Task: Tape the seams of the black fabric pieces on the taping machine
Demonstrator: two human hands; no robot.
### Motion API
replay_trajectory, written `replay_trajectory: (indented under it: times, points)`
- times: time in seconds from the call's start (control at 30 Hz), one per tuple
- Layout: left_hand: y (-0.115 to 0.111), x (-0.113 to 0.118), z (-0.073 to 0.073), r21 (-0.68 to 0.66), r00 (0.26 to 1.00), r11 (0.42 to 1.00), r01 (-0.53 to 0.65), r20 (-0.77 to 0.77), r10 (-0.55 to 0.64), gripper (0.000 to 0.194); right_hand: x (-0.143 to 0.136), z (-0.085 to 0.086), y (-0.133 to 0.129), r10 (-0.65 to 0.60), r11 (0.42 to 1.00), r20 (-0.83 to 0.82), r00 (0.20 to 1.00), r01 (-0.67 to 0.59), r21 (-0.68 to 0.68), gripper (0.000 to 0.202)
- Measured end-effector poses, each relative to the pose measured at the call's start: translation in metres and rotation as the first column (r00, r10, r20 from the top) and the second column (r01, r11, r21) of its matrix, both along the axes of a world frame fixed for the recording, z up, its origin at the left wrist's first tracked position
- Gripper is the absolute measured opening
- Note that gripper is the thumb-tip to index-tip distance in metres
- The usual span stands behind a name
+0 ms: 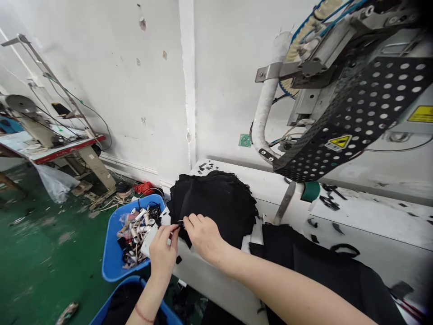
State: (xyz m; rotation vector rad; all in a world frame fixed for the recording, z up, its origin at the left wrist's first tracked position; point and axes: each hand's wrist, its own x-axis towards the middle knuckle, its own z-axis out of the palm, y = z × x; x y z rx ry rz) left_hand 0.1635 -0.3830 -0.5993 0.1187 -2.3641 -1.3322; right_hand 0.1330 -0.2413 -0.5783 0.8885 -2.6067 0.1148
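Observation:
A stack of black fabric pieces [216, 203] lies at the left corner of a white worktable [365, 225]. My left hand [164, 253] and my right hand [203, 234] meet at the stack's near left edge. Both pinch a small black piece [181, 222] between thumb and fingers. A second dark fabric panel [324, 266] lies on the table under my right forearm.
A machine head with a perforated black guard [355, 117] hangs over the table at the right. A blue bin [110, 253] of white and black scraps stands on the green floor at the left, another blue bin [133, 302] below it. A sewing table [50, 149] stands far left.

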Motion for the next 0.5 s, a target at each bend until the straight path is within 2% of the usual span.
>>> replay_trajectory:
  times: [0.13, 0.33, 0.43, 0.5]
  points:
    - [0.001, 0.0, 0.001, 0.025, 0.999, 0.999, 0.038, -0.018, -0.037, 0.016, -0.005, 0.002, -0.006, -0.008, 1.0, -0.011, 1.0, 0.008, 0.012, 0.023]
    - [-0.004, 0.0, -0.004, 0.045, 1.0, 0.999, 0.024, 0.006, -0.025, 0.016, -0.007, -0.002, -0.014, -0.016, 1.0, 0.011, 1.0, 0.016, -0.002, 0.018]
    - [0.0, 0.0, 0.005, 0.108, 0.997, 0.993, 0.052, 0.054, -0.058, 0.01, -0.005, -0.007, -0.018, -0.028, 0.999, -0.068, 0.997, 0.029, 0.015, 0.012]
    - [0.009, -0.001, 0.018, 0.132, 0.983, 0.979, 0.157, 0.076, -0.168, 0.014, -0.011, -0.006, -0.006, -0.058, 0.997, -0.169, 0.984, 0.066, 0.04, 0.011]
